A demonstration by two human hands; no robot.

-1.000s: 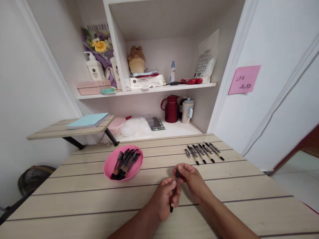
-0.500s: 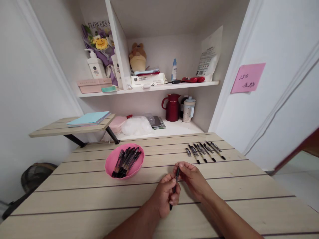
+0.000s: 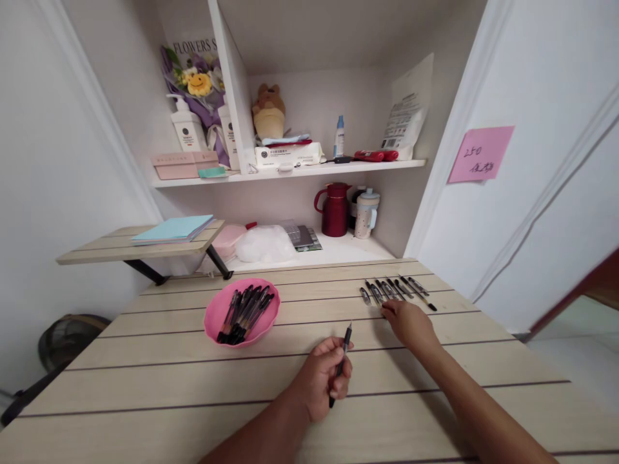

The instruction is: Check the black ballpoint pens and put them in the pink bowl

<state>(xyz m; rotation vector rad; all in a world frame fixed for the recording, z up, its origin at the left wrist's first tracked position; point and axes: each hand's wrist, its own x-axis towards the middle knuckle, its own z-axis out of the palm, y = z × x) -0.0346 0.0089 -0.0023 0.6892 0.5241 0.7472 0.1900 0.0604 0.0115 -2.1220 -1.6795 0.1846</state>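
Note:
My left hand [image 3: 329, 374] is closed around a black pen [image 3: 347, 336], its bare pointed tip sticking up and away from me. My right hand [image 3: 403, 320] reaches to the near side of a row of pen pieces on the table. Its thumb and fingers are pinched together by the lower end of the row; what lies between them is hidden. The row holds slim pens [image 3: 423, 293] with black ends, alternating with short dark caps [image 3: 365, 296]. To the left, a pink bowl [image 3: 210, 328] contains several black pens [image 3: 246, 312] with clear barrels.
The slatted wooden table [image 3: 169, 386] meets a white shelf unit behind. A small raised shelf [image 3: 87, 250] with blue paper [image 3: 174, 230] stands at left. A red jug [image 3: 334, 209], a pale cup [image 3: 366, 212] and a white plastic bag [image 3: 265, 243] sit at the back.
My right hand has left the pen's upper end and moved right and forward to the row. The pen's tip now shows. My left hand has stayed in place, still holding the pen.

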